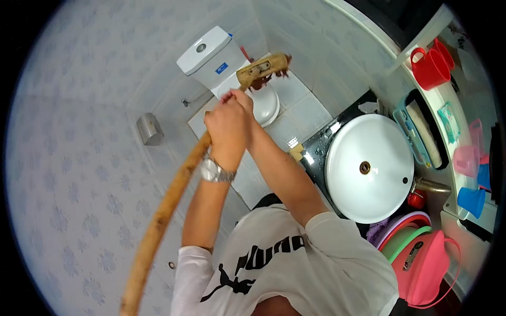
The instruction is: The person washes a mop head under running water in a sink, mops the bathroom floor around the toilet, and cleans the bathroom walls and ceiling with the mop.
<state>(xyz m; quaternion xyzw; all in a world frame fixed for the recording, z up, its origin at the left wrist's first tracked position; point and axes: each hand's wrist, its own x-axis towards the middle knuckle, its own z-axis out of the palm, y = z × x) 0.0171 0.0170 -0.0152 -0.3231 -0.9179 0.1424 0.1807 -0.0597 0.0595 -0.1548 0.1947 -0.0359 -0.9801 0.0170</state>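
Wide head view, forward and down

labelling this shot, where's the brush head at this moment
In the head view, the brush head is at the upper middle, just above the right hand in the picture and partly overlapping the white toilet.

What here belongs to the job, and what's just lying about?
Apparently in use:
- long-handled brush
- left hand and right hand, both gripping its handle

Apparently just lying about:
- red mugs
- green packet
- blue cups
- pink plastic container
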